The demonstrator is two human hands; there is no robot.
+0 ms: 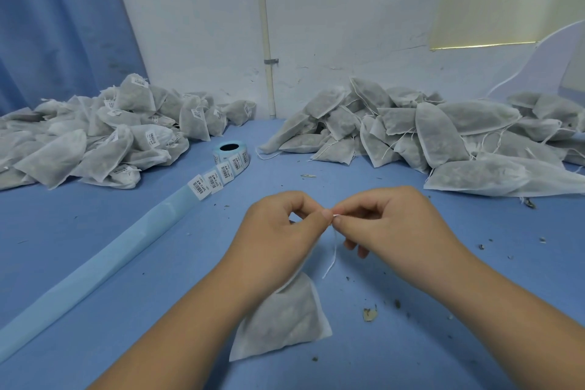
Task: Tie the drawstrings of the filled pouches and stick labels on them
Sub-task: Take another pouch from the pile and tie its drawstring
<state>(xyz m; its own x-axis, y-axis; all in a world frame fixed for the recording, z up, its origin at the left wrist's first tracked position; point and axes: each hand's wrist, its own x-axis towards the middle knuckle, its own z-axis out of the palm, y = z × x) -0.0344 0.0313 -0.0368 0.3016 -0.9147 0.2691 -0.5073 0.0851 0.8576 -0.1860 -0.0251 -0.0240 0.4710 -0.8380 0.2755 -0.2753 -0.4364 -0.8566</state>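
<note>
Now the pouch [285, 320] sits nearest on the surface [126, 310], under the L hand [278, 231], long axis running up toward the fingers; L & R hand [386, 225] fingertips pinch its drawstring [333, 250] together just above; label roll [229, 152] farther off, L side

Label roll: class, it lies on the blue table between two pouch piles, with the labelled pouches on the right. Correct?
One slip: the head view shows the labelled pouches piled on the left; the right pile shows no labels. The label roll does lie on the blue table between the piles.
</note>
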